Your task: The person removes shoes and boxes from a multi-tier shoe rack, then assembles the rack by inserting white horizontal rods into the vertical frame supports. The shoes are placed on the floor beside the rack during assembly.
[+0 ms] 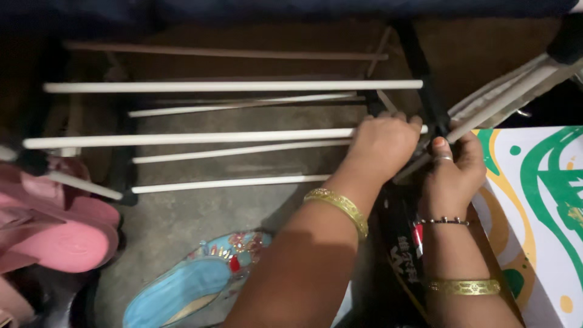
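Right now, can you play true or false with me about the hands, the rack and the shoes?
1. Both hands are at the right end of the rack. True: the left hand and right hand grip where a white rod row meets the black side frame.
2. The blue shoe lies on top of the rods. False: the blue shoe lies on the grey floor below them.
3. Pink shoes sit at the left. True: pink shoes are there.
4. The wrists are bare. False: gold bangles and a beaded bracelet show.
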